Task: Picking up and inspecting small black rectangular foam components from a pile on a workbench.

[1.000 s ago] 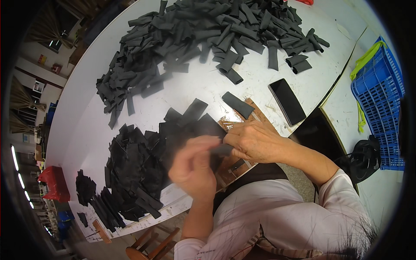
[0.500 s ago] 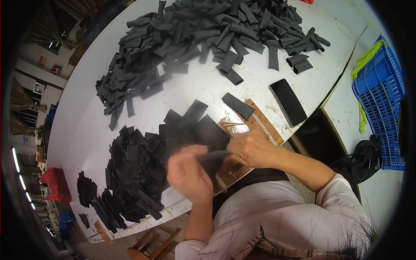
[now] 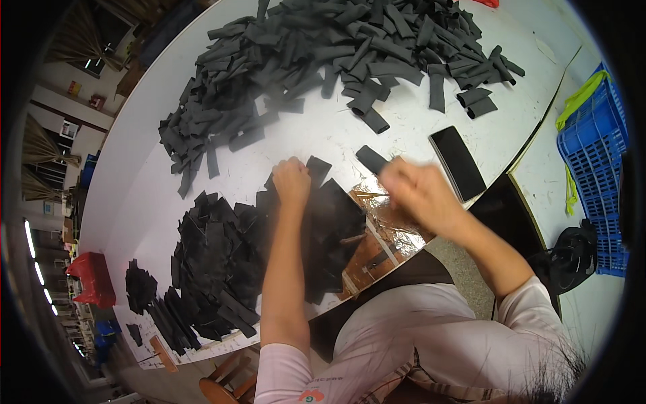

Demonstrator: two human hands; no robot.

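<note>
My left hand [image 3: 292, 182] reaches over the flat black fabric pieces [image 3: 323, 215], its fingers closed at the upper edge of that layer, beside a piece that sticks out. My right hand [image 3: 418, 194] is curled and smeared by motion, above the shiny, tape-covered brown board [image 3: 380, 252]. What it holds, if anything, is hidden. Just beyond its fingers lies a dark grey fabric tube [image 3: 369, 157], its near end covered by the hand. A thin gold-coloured thing [image 3: 370, 195] shows on the board beside the right hand.
A big heap of dark grey fabric tubes [image 3: 296, 60] covers the far side of the white table [image 3: 128, 161]. Black fabric scraps [image 3: 219, 262] are piled at the left. A phone [image 3: 457, 163] lies at the right, near a blue plastic crate [image 3: 592, 161]. A wooden stool [image 3: 232, 377] stands below.
Both hands were together at a dark strip near the table's front edge. They have parted: the left moved up onto the black pieces, the right up and rightwards. The strip no longer shows between them.
</note>
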